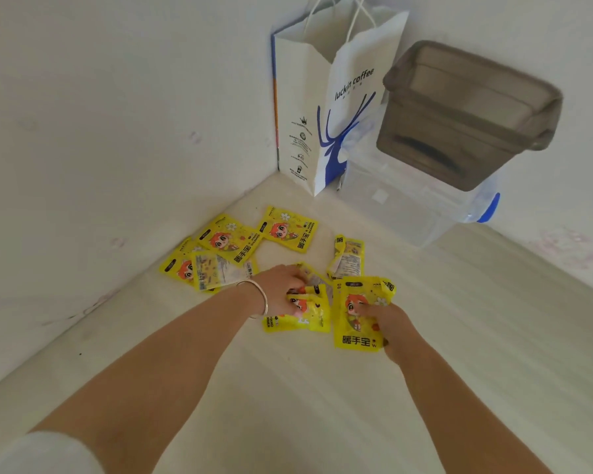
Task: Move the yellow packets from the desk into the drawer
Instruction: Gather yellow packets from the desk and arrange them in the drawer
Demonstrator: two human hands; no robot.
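A loose pile of packets (216, 254) lies far-left in the desk (288, 405) corner, ahead of the left hand (281, 289) clutching one packet (302, 313), while the right hand (387, 323) pinches another packet (356, 313) upright; no drawer shows.

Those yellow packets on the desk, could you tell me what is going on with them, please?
A person is gathering them by hand. The right hand holds one yellow packet up off the desk, while the left hand grips another packet among those lying flat. Several loose packets remain scattered near the corner. A paper bag and stacked plastic containers stand behind them. No drawer is in view.
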